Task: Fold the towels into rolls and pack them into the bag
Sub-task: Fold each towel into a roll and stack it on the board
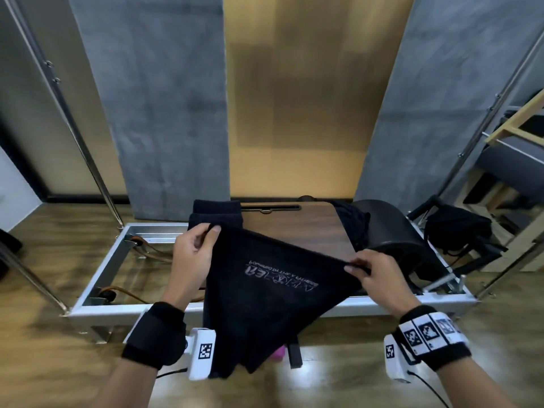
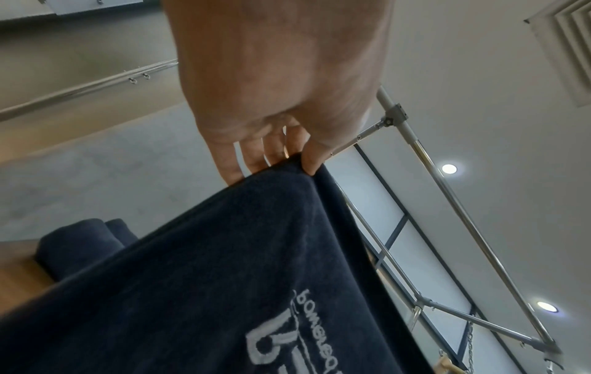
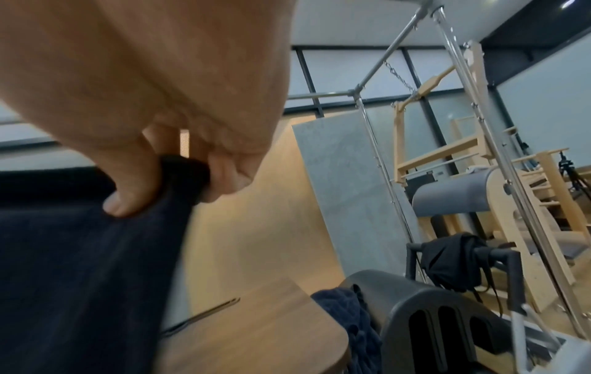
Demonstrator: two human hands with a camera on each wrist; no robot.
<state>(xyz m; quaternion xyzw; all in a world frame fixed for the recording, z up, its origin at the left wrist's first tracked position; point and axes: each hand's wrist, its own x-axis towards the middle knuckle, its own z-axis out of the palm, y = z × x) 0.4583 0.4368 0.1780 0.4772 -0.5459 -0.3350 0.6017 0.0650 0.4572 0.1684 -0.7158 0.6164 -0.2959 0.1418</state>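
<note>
Dark navy towel [image 1: 265,293] held up in the air over the near edge of the wooden surface [image 1: 297,231], spread between both hands, lower part hanging toward the floor. White printed lettering faces the head cam, upside down.

L hand [image 1: 191,254]: grip pinches one top corner, thumb against fingertips [image 2: 312,162]; corner bunched at the pinch. R hand [image 1: 379,275]: grip clenched on the opposite top corner, thumb and curled fingers [image 3: 131,192] squeezing a gathered fold. Top edge runs taut between them, R end lower than L.

Rolled towels [image 1: 216,214] lie at far-left of surface. Loose dark towels [image 1: 353,225] piled at far-right, against a black curved barrel [image 1: 391,231]. Black bag [image 1: 459,228] sits beyond the barrel, on a frame.
</note>
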